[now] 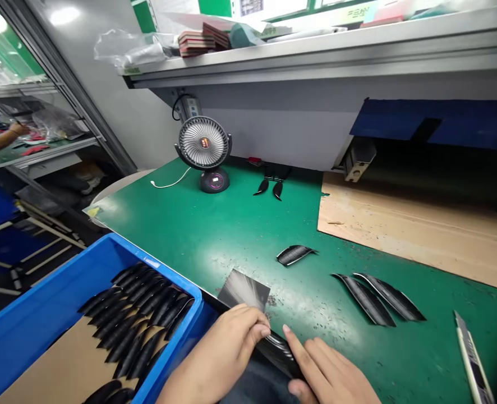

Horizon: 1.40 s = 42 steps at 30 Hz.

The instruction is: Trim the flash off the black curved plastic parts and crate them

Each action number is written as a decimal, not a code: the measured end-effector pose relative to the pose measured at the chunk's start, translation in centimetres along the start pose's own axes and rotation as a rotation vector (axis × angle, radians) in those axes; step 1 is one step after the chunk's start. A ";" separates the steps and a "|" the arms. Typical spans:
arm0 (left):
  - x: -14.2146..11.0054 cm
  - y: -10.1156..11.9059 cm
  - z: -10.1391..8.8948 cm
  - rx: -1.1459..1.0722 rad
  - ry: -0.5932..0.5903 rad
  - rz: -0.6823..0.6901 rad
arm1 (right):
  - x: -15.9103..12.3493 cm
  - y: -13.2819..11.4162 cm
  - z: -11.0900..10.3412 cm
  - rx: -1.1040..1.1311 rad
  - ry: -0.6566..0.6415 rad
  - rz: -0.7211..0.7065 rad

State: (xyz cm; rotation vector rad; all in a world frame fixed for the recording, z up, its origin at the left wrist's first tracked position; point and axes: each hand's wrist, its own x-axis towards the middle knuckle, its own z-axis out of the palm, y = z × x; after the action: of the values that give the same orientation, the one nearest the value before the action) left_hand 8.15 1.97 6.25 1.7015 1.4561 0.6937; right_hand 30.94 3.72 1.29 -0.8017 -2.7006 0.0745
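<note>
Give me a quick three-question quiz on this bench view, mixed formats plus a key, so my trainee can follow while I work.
1. Multiple choice: what does the blue bin hold?
A. Red blocks
B. Black curved pieces
C. White cables

2. True or false: the utility knife lies on the cardboard.

3. Fill in the blank: the person's ____ hand pinches the far end of the held piece.

Key:
1. B.
2. False; it lies on the green tabletop.
3. Left; the left hand has that end between thumb and forefinger.
</note>
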 end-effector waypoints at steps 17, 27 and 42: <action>6.5 -8.2 0.6 -0.423 1.399 0.050 | 9.3 -1.2 -0.1 -0.122 -0.280 0.097; 6.5 -8.4 0.8 -0.452 1.425 0.167 | 10.0 -2.6 0.8 -0.155 -0.307 0.228; 7.5 -9.3 1.0 -0.419 1.622 0.419 | 10.1 -3.3 0.9 -0.167 -0.197 0.082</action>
State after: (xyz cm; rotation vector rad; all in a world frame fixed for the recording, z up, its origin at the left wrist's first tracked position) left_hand 5.29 9.52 -2.64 0.9095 1.5778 2.7624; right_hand 20.93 6.47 3.87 -1.0030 -2.8872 -0.0573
